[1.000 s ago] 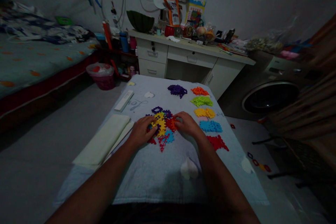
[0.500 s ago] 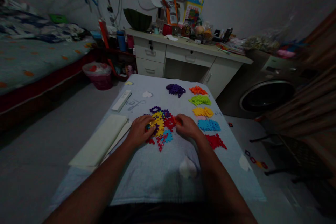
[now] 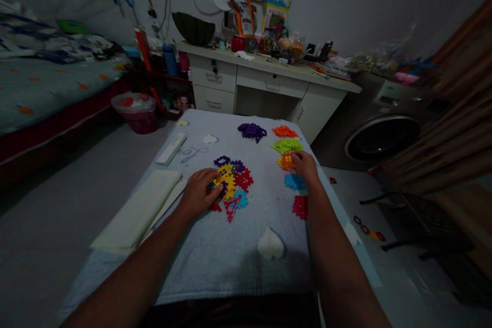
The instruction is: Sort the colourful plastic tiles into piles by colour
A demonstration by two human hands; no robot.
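My right hand pinches an orange window-patterned interlocking plastic tile over the yellow tile pile. At the left edge of a mixed heap, my left hand has its fingers and thumb closed on a yellow interlocking plastic tile. That heap also shows red tiles, a red triangle frame, a light blue tile and purple tiles. Sorted piles lie along the right side: orange, lime green, blue and red. A purple pile sits at the far side.
On the cloth-covered table, a folded pale cloth and a white box lie to the left. Beyond stands a cluttered white desk. A washing machine and chair are right; a pink bin is left.
My right hand has moved right and away from me, from the mixed heap to the yellow pile, with the orange tile in it. My left hand has stayed at the heap.
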